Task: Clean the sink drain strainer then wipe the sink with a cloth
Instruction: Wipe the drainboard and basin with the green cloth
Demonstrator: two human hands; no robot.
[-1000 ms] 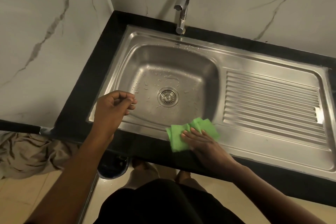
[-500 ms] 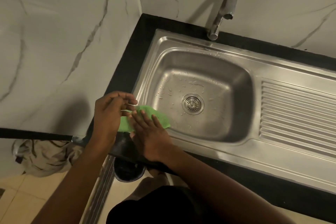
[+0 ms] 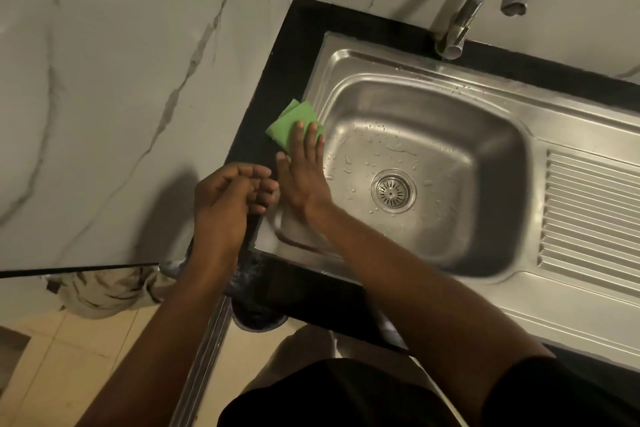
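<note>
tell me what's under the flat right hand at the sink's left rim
A folded green cloth lies under the right hand's fingers, on the stainless steel sink's left rim. The cloth's near part and the rim beneath are covered.

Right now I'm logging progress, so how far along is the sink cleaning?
The round metal drain strainer sits in its drain and looks clean, so that part seems done. In hand: the right hand presses the folded green cloth flat on the left rim of the stainless steel sink. The left hand is curled, idle. Water droplets dot the basin, so it looks unwiped.
</note>
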